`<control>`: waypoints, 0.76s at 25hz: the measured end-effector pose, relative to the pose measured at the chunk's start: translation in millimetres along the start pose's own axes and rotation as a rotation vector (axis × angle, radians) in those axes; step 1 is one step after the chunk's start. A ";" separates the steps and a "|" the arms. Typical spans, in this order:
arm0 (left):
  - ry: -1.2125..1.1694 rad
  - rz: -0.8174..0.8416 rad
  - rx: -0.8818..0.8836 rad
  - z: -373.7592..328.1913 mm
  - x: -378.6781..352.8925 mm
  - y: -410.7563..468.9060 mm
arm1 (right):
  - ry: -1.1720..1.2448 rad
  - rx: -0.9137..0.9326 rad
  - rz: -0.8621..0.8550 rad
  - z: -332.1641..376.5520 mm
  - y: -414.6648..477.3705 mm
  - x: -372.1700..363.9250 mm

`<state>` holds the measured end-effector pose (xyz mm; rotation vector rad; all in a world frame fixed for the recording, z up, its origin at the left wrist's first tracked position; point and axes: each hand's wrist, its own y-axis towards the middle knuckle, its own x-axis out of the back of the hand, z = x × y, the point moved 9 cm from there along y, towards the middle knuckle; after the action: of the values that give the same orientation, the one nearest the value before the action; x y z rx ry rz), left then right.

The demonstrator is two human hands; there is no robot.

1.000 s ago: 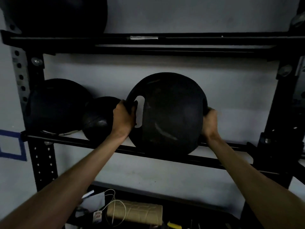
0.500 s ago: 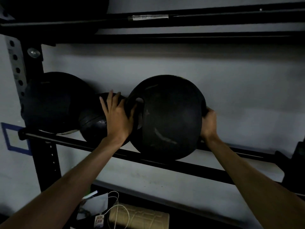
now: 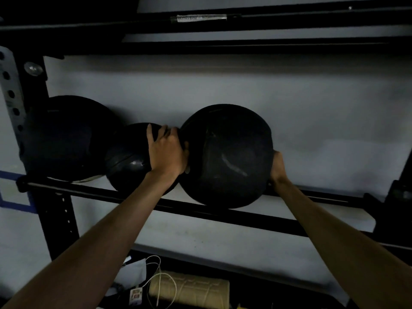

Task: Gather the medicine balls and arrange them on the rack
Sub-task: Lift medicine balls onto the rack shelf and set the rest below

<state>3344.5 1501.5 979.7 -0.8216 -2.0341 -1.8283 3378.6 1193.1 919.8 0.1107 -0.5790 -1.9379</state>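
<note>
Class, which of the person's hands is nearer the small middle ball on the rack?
Left. The left hand lies against the small ball; the right hand holds the big ball on its far side.
</note>
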 end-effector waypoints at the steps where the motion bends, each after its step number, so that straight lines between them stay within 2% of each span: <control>1: -0.015 0.031 -0.004 -1.2 1.6 -1.8 | -0.060 -0.017 0.004 3.2 -7.6 2.2; 5: -0.212 0.050 -0.022 -6.1 19.0 -40.7 | -0.302 -0.089 0.032 1.0 -53.8 19.3; 9: -0.439 -0.121 0.030 -13.8 41.8 -119.7 | -0.489 0.081 -0.104 8.6 -138.9 56.5; 12: -0.557 -0.095 0.047 -39.4 47.9 -178.2 | -0.519 0.221 -0.127 11.1 -211.8 76.6; 15: -0.652 0.072 -0.018 -80.9 38.5 -227.4 | -0.548 0.253 -0.062 -4.8 -265.5 88.5; 19: -0.616 0.437 -0.137 -150.8 14.0 -312.7 | -0.669 0.065 0.079 -58.9 -340.3 127.6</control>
<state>3127.3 1346.8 757.1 -1.8867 -1.8223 -1.5934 3057.8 1169.7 740.6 -0.5316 -1.0642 -1.8607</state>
